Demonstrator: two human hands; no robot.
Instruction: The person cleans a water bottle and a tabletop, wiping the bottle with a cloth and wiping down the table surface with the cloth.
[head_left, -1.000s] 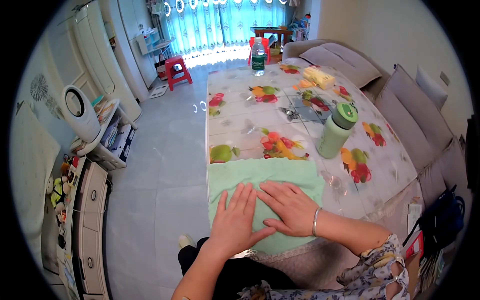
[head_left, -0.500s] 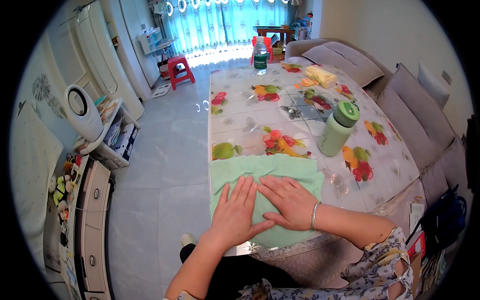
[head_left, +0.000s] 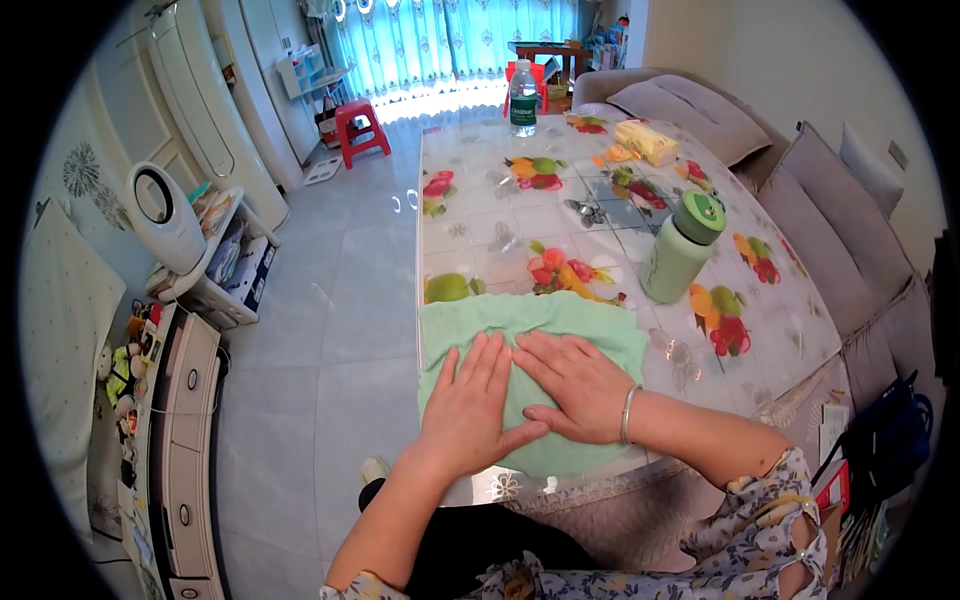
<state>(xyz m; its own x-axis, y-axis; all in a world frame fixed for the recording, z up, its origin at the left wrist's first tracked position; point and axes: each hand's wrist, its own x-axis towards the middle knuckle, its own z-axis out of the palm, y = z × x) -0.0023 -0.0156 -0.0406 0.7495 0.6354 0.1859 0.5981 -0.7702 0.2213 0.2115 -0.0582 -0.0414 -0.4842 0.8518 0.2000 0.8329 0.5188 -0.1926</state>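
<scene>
A light green cloth [head_left: 470, 313] lies spread over the near end of the table [head_left: 480, 215], slightly wrinkled around the fingers. My left hand [head_left: 470, 405] presses flat on it, fingers stretched forward and thumb pointing right. Beside it my right hand [head_left: 578, 388], with a bracelet at the wrist, also rests flat on the cloth, its fingers angled to the left. The fingertips of both hands nearly meet. Beyond the cloth to the right stands a green thermos bottle [head_left: 680, 255], upright with its lid on and apart from my hands.
A water bottle [head_left: 522, 105] stands at the table's far end, with a yellow tissue pack [head_left: 648, 144] to its right. A sofa [head_left: 830, 240] runs along the right side. At left are a red stool [head_left: 360, 132], a white fan [head_left: 162, 215] and a drawer cabinet [head_left: 190, 440].
Both hands and the cloth beneath them have slid a little forward, away from me. More of the table's near edge shows below the cloth.
</scene>
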